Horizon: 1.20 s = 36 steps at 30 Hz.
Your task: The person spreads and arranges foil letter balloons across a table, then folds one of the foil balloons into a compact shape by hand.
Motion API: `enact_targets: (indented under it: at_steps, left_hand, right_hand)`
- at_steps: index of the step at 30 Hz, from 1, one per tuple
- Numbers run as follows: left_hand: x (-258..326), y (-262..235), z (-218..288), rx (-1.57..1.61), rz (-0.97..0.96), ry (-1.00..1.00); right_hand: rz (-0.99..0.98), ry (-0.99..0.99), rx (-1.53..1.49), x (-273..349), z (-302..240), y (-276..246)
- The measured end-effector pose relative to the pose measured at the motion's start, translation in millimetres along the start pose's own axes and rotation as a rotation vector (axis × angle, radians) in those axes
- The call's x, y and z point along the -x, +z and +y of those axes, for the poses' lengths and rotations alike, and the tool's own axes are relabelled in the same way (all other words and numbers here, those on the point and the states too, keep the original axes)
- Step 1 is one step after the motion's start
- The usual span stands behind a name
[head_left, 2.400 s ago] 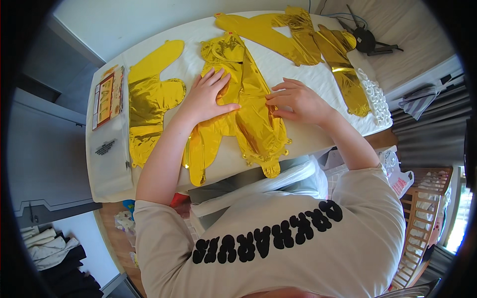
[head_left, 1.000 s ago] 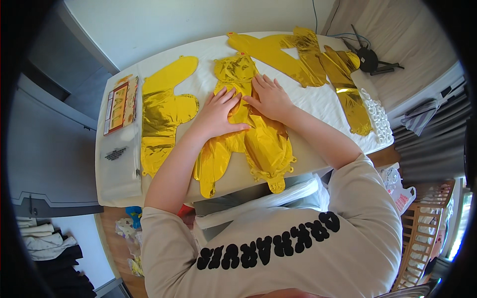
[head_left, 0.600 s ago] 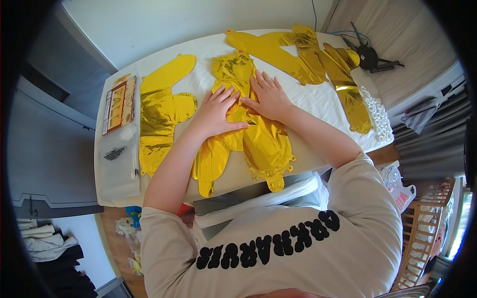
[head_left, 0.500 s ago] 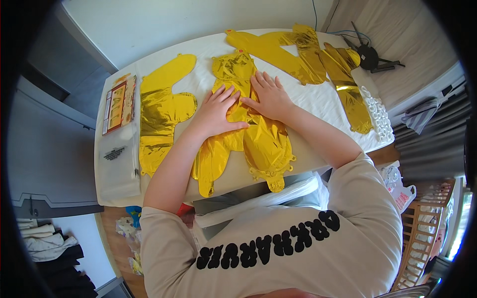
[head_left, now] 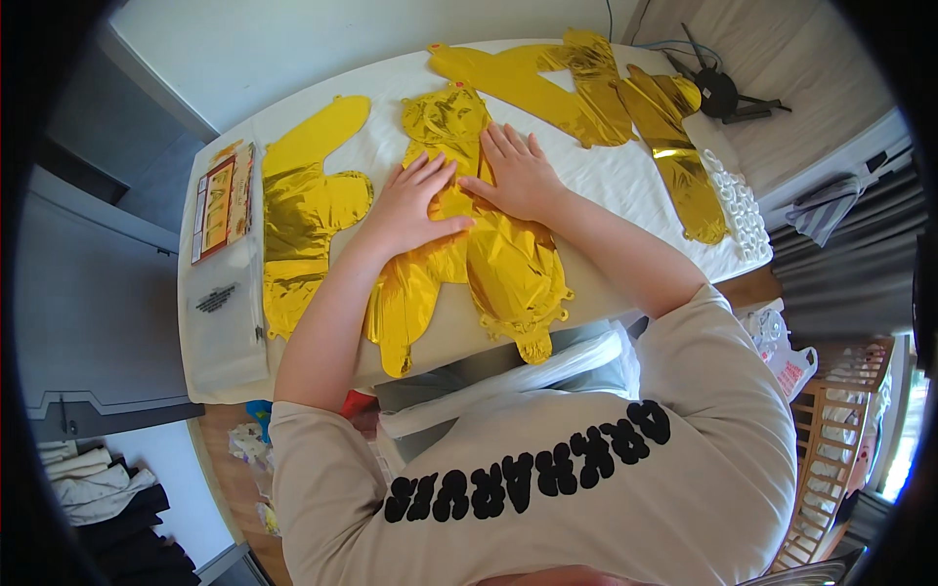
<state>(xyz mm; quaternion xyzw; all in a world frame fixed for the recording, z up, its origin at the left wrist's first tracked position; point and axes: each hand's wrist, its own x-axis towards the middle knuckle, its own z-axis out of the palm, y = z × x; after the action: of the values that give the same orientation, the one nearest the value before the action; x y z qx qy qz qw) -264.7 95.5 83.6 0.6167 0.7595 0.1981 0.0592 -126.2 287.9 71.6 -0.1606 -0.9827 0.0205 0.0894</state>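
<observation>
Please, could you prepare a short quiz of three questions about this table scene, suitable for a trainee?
1. True or false: the left hand and the right hand both lie on the middle gold foil.

2. What colour is the cluster of small pieces near the right edge of the table?
A) black
B) white
C) red

3. Fill in: the translucent bag lies to the ____ of the left hand.

Key: 1. True; 2. B; 3. left
</observation>
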Motion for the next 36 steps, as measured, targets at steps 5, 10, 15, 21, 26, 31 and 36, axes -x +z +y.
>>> enact_targets:
  at_steps: [5, 10, 15, 21, 26, 31, 36]
  left_hand:
    - [-3, 3, -7, 0.22, 0.085, -0.021]
    - [0, 1, -2, 0.24, 0.221, -0.058]
    - [7, -21, 49, -0.24, 0.25, 0.207]
    - [-1, 11, 99, -0.094, 0.022, 0.476]
    - [-4, 21, 99, -0.188, 0.041, 0.533]
    - [0, 29, 98, -0.2, 0.024, 0.544]
    - [-3, 29, 95, -0.163, -0.015, 0.561]
  right_hand:
    - [0.012, 0.003, -0.023, 1, 0, -1]
    - [0.011, 0.007, -0.039, 1, -1, -3]
    - [0.005, 0.008, -0.04, 1, 3, 2]
    - [0.003, 0.01, -0.001, -1, 0, 0]
    - [-0.039, 0.016, -0.001, -2, -1, -1]
    - [-0.039, 0.022, -0.005, 1, 0, -3]
    - [-0.047, 0.025, -0.016, -2, -1, -4]
